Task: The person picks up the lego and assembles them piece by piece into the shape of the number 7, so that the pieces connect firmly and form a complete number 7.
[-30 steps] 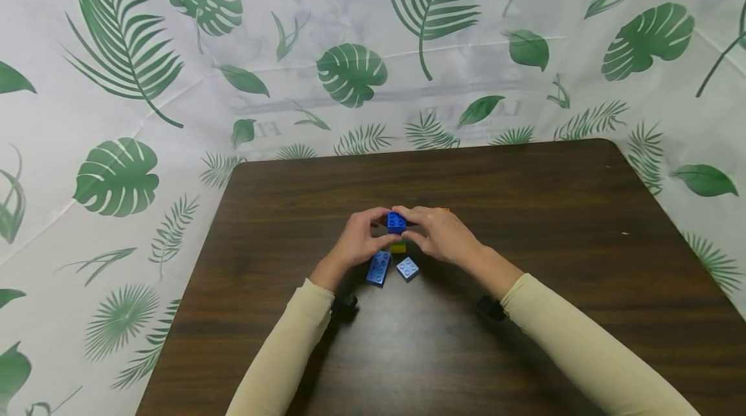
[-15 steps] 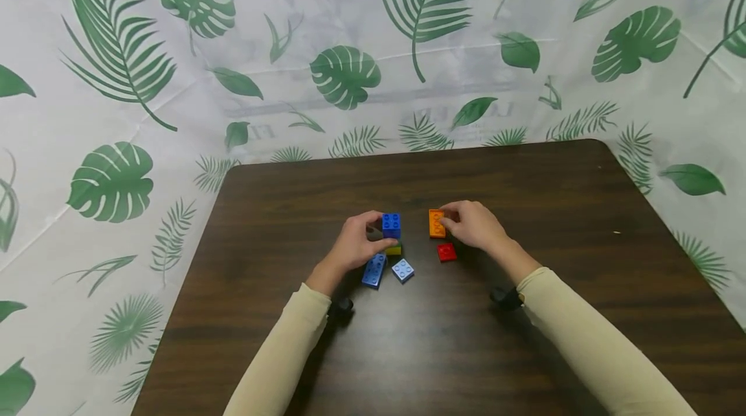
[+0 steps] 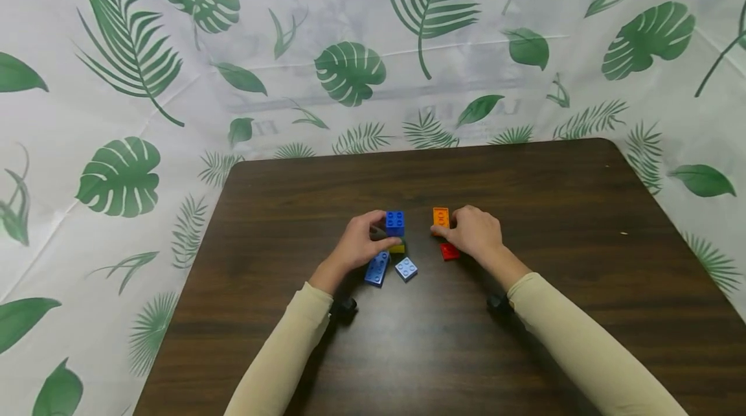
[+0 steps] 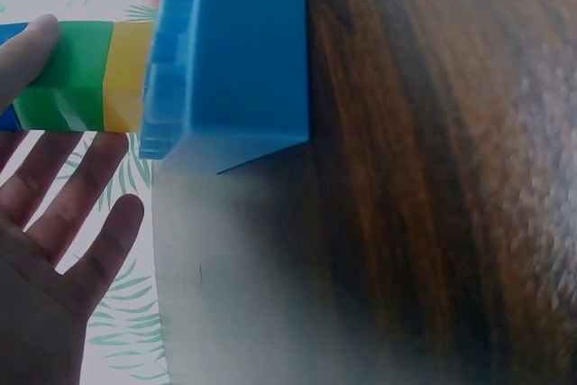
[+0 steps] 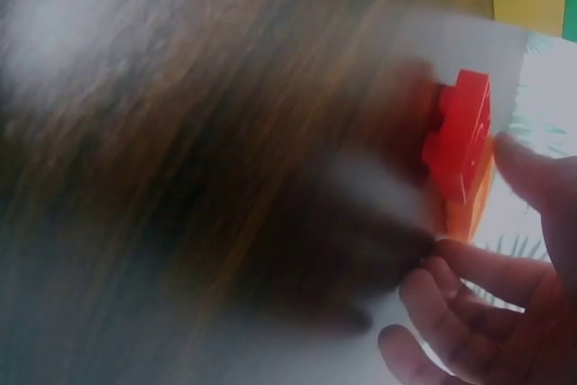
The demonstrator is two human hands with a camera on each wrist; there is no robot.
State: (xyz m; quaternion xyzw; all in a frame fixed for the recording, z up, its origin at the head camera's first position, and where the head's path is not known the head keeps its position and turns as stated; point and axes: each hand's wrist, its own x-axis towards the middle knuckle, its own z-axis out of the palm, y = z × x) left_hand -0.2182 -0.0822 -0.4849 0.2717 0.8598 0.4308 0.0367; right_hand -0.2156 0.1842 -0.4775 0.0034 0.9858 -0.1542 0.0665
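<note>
My left hand (image 3: 358,242) holds an upright stack of toy building bricks between thumb and fingers. A dark blue brick (image 3: 395,224) tops the stack, with a green brick (image 4: 72,78) under it and a yellow brick (image 4: 127,77) lowest. To the right, my right hand (image 3: 476,232) pinches an orange brick (image 3: 441,214); its thumb lies across the near end, and fingers reach the other side in the right wrist view. Just in front of the orange one lies a small red brick (image 3: 449,251), partly overlapped by that hand.
On the near side of the stack lie a longer blue brick (image 3: 377,269) and a small light blue brick (image 3: 406,269). The dark wooden table (image 3: 524,183) ends at a leaf-patterned white backdrop (image 3: 280,92). Black camera mounts sit on both wrists.
My right hand has left the stack and moved right to the orange brick, its thumb shifting to the near end. The left hand stays at the stack.
</note>
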